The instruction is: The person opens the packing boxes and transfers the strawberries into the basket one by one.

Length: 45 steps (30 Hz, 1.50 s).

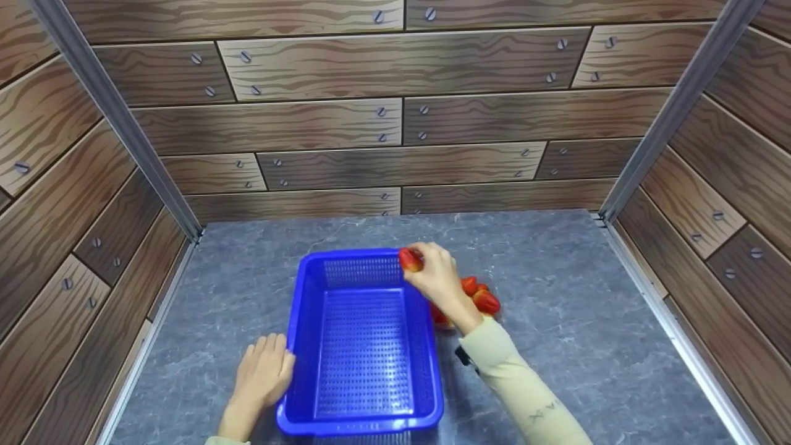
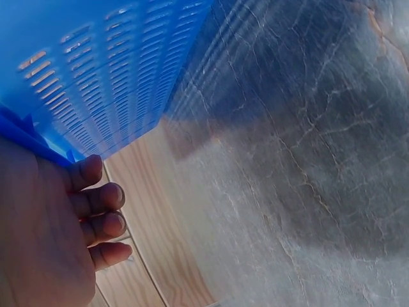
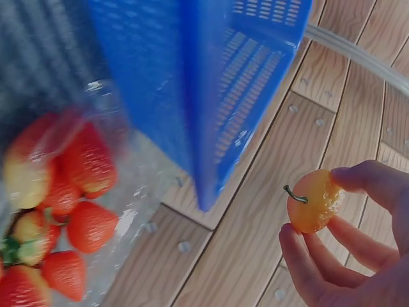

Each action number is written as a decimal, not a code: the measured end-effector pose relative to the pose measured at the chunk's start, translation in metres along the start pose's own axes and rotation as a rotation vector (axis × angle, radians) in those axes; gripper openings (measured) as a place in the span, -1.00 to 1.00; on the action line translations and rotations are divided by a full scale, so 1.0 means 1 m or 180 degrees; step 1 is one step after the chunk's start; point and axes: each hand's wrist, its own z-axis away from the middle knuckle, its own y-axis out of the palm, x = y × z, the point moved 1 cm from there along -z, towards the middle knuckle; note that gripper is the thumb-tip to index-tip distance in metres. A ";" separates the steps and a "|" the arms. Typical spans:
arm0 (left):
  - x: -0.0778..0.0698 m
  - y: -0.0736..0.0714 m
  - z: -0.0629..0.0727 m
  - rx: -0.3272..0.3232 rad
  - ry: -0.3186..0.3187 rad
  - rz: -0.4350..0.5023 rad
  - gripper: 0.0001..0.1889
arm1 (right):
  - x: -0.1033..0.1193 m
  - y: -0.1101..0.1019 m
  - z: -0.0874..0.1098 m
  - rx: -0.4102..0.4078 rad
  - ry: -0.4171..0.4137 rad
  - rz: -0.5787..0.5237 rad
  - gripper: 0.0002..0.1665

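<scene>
A blue perforated plastic basket (image 1: 364, 426) stands on the grey marbled surface. My left hand (image 1: 262, 371) holds its left rim at the thumb side; in the left wrist view the fingers (image 2: 102, 198) show below the rim and the thumb is hidden. Over the far right corner of the basket, my right hand (image 1: 435, 272) pinches a toy strawberry (image 1: 410, 259) by thumb and fingertips. The right wrist view shows the yellow end of this strawberry (image 3: 313, 201) and its green stem. Several more red and yellow strawberries (image 1: 486, 301) lie right of the basket, partly behind my right forearm.
Beneath the loose strawberries lies clear plastic (image 3: 137, 198). Wood-patterned panels (image 1: 395, 68) enclose the surface at the back and both sides. Metal strips (image 1: 655, 309) run along the side edges.
</scene>
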 end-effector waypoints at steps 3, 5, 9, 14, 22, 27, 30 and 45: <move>0.000 0.001 0.001 0.0000 0.0004 0.0027 -0.86 | 0.013 0.004 -0.008 0.0131 -0.0038 0.0047 -0.48; 0.000 0.001 0.001 0.0003 0.0004 0.0039 -0.86 | 0.022 0.009 -0.014 0.0195 -0.0072 0.0048 -0.48; 0.000 0.001 0.002 0.0017 0.0015 0.0040 -0.86 | 0.039 0.020 -0.023 0.0344 -0.0083 0.0013 -0.46; 0.001 0.000 0.002 0.0039 0.0023 0.0036 -0.86 | 0.053 0.044 -0.031 0.0510 -0.0078 -0.0155 -0.46; 0.002 -0.001 0.001 0.0054 0.0003 0.0053 -0.89 | 0.058 0.097 -0.027 0.0908 0.0220 -0.0088 -0.51; 0.002 0.000 0.000 0.0033 0.0005 0.0048 -0.89 | 0.055 0.124 -0.017 0.0974 0.0313 0.0161 -0.60; 0.001 0.000 0.002 0.0016 0.0032 0.0043 -0.91 | 0.051 0.138 -0.006 0.1004 0.0375 0.0218 -0.66; 0.001 0.003 0.000 -0.0060 0.0009 0.0060 -0.87 | 0.015 0.176 0.023 0.0629 0.0224 0.0243 -0.78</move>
